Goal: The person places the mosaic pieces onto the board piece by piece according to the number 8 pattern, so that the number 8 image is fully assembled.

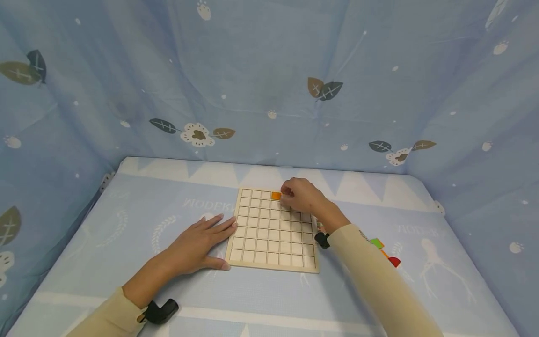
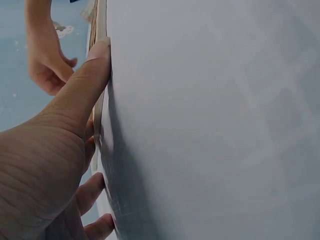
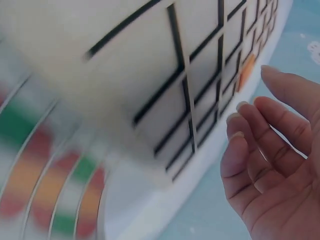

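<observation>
A square wooden grid board [image 1: 273, 244] lies on the table, with one orange tile [image 1: 275, 195] in its far row. My left hand [image 1: 202, 245] rests spread at the board's left side, fingertips and thumb at the edge; the left wrist view shows the thumb [image 2: 82, 85] along the rim. Over the far right part of the board, my right hand [image 1: 302, 195] is just right of the orange tile. The right wrist view shows its fingers [image 3: 265, 140] loosely bent, apart from the thumb, nothing between them.
Right of the board, partly behind the right sleeve, lie a green piece [image 1: 377, 243], a bit of orange and a red piece [image 1: 394, 261]. Blurred cards with coloured shapes [image 3: 50, 185] stand beside the board in the right wrist view. A blue curtain [image 1: 269, 84] closes off the back.
</observation>
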Demonstrator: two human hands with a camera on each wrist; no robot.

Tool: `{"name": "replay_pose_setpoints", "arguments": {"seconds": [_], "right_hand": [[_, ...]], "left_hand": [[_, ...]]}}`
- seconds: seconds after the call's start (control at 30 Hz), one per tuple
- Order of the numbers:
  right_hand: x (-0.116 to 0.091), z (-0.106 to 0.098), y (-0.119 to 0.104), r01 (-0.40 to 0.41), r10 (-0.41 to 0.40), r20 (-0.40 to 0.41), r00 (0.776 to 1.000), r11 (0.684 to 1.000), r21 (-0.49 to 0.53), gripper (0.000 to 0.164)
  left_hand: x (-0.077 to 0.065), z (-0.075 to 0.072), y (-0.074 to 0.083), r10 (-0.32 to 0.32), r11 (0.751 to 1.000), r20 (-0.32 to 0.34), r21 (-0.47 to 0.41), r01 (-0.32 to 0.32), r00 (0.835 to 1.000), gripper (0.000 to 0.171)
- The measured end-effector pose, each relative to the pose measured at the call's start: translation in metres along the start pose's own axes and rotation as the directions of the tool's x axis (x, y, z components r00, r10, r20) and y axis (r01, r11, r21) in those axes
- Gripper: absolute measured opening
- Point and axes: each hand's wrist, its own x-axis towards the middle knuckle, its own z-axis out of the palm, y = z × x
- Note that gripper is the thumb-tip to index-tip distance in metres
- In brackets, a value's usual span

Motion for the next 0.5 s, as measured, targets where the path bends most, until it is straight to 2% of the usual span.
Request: {"name": "replay_pose_setpoints", "arguments": {"seconds": [0.27, 0.37, 0.5], "right_hand": [[-0.054, -0.033, 0.013, 0.052, -0.053, -0.028, 0.998, 0.998, -0.031, 0.028], [-0.073, -0.043, 0.024, 0.023, -0.025, -0.043, 0.999, 0.999, -0.033, 0.027], [-0.097, -0.050, 0.042, -0.056, 0.054, -0.059, 0.997, 0.997, -0.047, 0.026]], "left_hand": [[0.001, -0.002, 0.002, 0.013, 1.000, -0.004, 0.015, -0.013, 1.000, 0.097], [0.000, -0.002, 0.002, 0.013, 1.000, -0.004, 0.015, -0.013, 1.000, 0.097], [0.001, -0.003, 0.002, 0.017, 1.000, -0.007, 0.008, -0.017, 1.000, 0.095]]}}
